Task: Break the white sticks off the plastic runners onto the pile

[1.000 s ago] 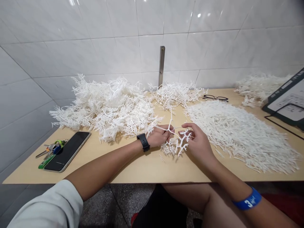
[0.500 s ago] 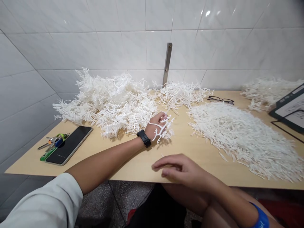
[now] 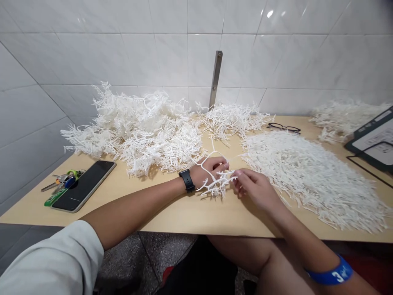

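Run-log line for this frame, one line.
left hand: holds white branched sprue | right hand: fingertips at its tips | left side: tangled sprue pile, smartphone | right side: loose white sticks, eyeglasses

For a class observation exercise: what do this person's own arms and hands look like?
Left hand ungloved, with a black watch-style strap at the wrist and a pale fabric sleeve above. Right hand ungloved, with a bright blue band on the forearm, marked "3" in white.
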`<state>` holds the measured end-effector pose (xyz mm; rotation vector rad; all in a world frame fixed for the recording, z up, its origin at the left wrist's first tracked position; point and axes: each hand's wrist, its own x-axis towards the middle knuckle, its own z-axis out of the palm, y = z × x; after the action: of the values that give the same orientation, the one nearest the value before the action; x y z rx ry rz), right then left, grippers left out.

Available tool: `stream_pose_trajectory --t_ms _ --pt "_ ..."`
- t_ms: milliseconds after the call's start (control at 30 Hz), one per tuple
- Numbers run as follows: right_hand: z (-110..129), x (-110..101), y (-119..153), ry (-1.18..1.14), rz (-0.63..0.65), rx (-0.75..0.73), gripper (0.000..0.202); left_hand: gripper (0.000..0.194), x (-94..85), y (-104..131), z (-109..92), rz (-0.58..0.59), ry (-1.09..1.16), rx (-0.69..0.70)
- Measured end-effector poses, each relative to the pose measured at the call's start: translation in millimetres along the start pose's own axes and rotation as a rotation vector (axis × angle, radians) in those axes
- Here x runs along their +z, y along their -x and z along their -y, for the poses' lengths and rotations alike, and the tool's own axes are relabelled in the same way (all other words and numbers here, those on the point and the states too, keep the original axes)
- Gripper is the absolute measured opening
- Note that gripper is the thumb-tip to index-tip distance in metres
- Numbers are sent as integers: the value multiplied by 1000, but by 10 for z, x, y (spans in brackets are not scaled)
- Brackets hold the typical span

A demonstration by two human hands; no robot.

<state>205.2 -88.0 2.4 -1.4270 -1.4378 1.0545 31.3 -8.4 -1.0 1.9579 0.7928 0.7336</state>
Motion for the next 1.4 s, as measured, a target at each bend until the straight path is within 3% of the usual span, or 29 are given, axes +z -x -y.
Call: stream_pose_trajectory --t_ms 67,200,400,533,700,867,1000,1133,1400 --pt "11 54 17 97 103 -20 28 36 -13 17 -23 43 -83 21" --pt "-25 55 13 278 192 -115 28 35 -37 27 -18 143 -126 27" --pt "23 95 62 553 237 -230 32 39 23 -57 143 65 220 -66" --pt "44 152 112 679 230 -293 24 35 -25 -71 83 121 407 -108" --pt "56 226 179 914 179 -334 25 25 -182 -45 -50 247 167 -62" --pt "74 308 200 1081 165 -372 23 24 -9 -10 9 36 -93 -24" --pt "85 316 223 1037 186 -392 24 24 134 4 72 71 -276 34" --pt "113 234 241 842 244 -428 26 20 119 -29 101 100 -387 88" --pt "119 18 163 632 277 -488 28 24 119 -75 108 8 -295 60"
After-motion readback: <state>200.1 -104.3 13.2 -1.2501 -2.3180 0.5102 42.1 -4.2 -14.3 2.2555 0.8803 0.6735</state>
